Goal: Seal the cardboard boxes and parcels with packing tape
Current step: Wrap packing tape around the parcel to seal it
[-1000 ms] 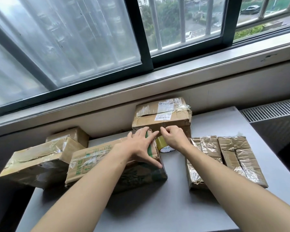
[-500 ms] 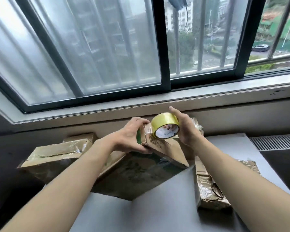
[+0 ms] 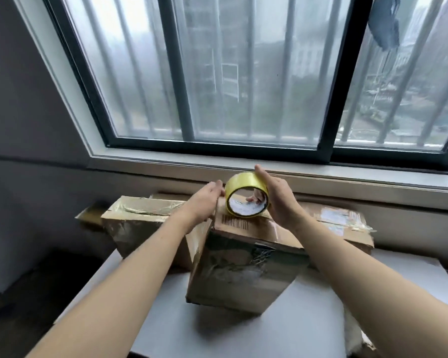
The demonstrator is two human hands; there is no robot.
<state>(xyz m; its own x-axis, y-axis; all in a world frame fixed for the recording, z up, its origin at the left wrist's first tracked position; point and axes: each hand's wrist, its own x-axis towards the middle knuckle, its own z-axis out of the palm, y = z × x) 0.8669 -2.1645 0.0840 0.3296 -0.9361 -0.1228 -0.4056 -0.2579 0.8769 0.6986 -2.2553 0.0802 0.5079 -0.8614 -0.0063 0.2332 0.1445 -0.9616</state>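
- The right hand [image 3: 281, 200] grips the yellow tape roll [image 3: 243, 184]. Its thumb lies over the top of the roll, and fingertips [image 3: 255, 200] show through the core.
- The roll stands on edge on the top face of an upright cardboard box [image 3: 243, 277], with its open core facing the camera.
- White paper inside the core carries print, but it is too blurred to read.
- The left hand [image 3: 203, 204] reaches over the box's upper left corner, and its fingertips touch the left rim of the roll. I cannot tell whether it pinches a tape end, holds the box edge or only rests there.
- The upright box stands on the grey table [image 3: 282, 334], near its middle.
- A black barcode [image 3: 234, 223] is printed on its top face, just below the roll. Its digits are not legible.
- The box's front face bears dark greenish print under glossy tape, and none of it can be read.
- A second box [image 3: 347, 228] lies behind it to the right, against the wall under the window sill [image 3: 347, 177]. It has a white shipping label [image 3: 338, 217] whose text is too small to make out.
- A taped box [image 3: 140, 223] lies to the left, and its top shines with clear tape.
- The corner of a wrapped parcel [image 3: 357, 339] shows at the lower right edge.
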